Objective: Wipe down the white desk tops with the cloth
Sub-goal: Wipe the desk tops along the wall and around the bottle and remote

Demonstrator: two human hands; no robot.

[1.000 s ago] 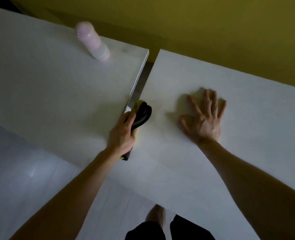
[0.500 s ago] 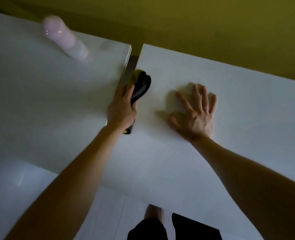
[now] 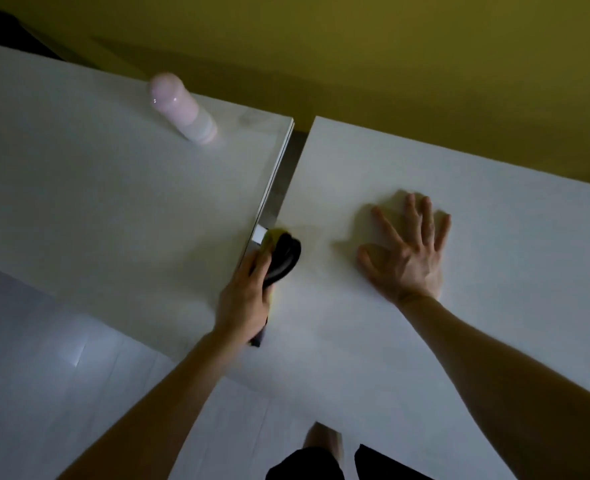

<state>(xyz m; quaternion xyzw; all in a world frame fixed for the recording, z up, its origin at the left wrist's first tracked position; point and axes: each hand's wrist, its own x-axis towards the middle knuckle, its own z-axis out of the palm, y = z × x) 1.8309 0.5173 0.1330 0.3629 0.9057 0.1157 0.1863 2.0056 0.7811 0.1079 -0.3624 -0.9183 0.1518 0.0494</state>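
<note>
Cloth (image 3: pixel 281 259) lengthwise along desk (image 3: pixel 356 341) edge, left hand (image 3: pixel 243 299) gripping

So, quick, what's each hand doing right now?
Left hand: closed, gripping the black and yellow cloth at the left edge of the right desk.
Right hand: open, fingers spread flat on that desk, holding nothing.

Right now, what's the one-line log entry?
left hand: grips cloth at right desk edge | right hand: flat on right desk | pink bottle: on left desk

Two desk tops (image 3: pixel 96 202) (image 3: pixel 494 271), one cloth (image 3: pixel 285 259), one bottle (image 3: pixel 182 109), two hands (image 3: pixel 241 299) (image 3: pixel 408 261).
</note>
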